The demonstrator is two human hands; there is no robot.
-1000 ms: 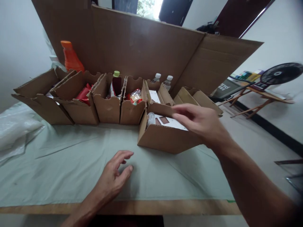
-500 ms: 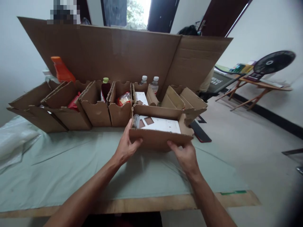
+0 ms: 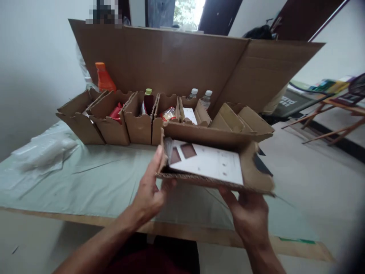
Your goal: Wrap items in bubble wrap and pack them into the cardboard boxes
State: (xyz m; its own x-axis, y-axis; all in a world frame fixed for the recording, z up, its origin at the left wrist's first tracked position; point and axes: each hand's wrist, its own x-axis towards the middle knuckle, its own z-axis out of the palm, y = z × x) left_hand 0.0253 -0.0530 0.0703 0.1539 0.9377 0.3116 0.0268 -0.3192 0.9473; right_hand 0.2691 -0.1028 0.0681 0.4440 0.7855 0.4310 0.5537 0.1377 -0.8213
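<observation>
I hold an open cardboard box [image 3: 251,171] in the air above the table's near edge. A white card with brown squares [image 3: 208,161] lies inside it. My left hand [image 3: 149,190] grips the box's left end, thumb along the side. Under the right part of the box, my right hand [image 3: 249,215] supports it with curled fingers. Behind stands a row of open cardboard boxes [image 3: 114,125] holding a red packet [image 3: 116,113], a dark bottle with a green cap [image 3: 148,101] and a snack bag [image 3: 169,113].
A big cardboard sheet [image 3: 176,61] stands upright behind the row. An orange bottle [image 3: 104,78] and two clear bottles [image 3: 201,97] stand by it. Clear plastic [image 3: 42,150] lies at the left on the pale green table cover [image 3: 94,179]. A wooden stand [image 3: 339,118] is on the right floor.
Both hands have taken hold of the box and lifted it off the table toward me. A second ago the left hand rested on the table and the right reached over the box.
</observation>
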